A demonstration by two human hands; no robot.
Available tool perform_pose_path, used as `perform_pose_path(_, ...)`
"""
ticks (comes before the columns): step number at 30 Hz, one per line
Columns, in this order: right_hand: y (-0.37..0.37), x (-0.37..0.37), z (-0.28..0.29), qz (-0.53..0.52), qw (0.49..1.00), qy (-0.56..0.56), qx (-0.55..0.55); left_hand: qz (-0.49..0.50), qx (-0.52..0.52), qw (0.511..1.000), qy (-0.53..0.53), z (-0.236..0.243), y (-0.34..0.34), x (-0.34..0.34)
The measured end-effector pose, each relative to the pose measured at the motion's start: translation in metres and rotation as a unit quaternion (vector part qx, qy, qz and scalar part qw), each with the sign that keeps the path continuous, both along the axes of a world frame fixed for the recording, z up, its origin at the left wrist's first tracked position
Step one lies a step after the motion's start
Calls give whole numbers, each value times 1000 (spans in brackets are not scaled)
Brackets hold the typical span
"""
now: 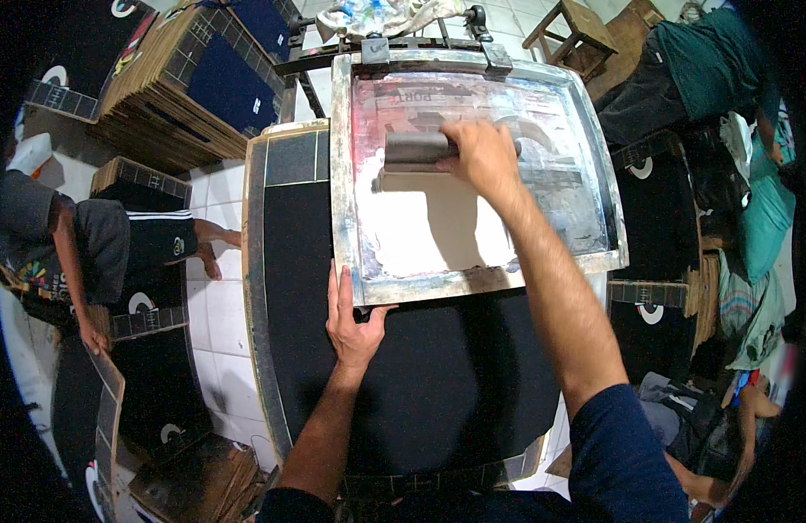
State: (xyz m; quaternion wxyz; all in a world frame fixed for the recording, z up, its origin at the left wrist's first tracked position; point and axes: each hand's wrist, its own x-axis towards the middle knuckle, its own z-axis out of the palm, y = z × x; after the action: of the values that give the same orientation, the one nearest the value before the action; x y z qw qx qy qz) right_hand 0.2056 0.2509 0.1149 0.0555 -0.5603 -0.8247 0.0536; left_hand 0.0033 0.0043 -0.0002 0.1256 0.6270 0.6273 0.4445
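1. black cloth [298, 227] lay partly under the screen frame [342, 174], likely flat for even contact.
2. left hand [355, 334], fingers and thumb apart, was at the near-left corner, probably steadying it.
3. squeegee [407, 150] sat inside, at the white ink's [403, 231] far edge, presumably for spreading.
4. right hand [483, 161] was clamped on the squeegee, likely for control.

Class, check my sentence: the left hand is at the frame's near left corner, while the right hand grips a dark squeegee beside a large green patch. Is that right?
Not quite: the large patch is white, not green, as the head view shows. The left hand, frame, right hand and dark squeegee are as you say.
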Motion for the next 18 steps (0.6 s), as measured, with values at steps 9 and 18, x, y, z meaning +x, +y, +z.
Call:
perform_pose_path(9,-187,21,2,-9,995,93,45,17,-16,1000,-2,-5,-3,0)
perform_pose_path(18,-155,22,107,28,962,86,256,20,139,978,-152,120,31,7)
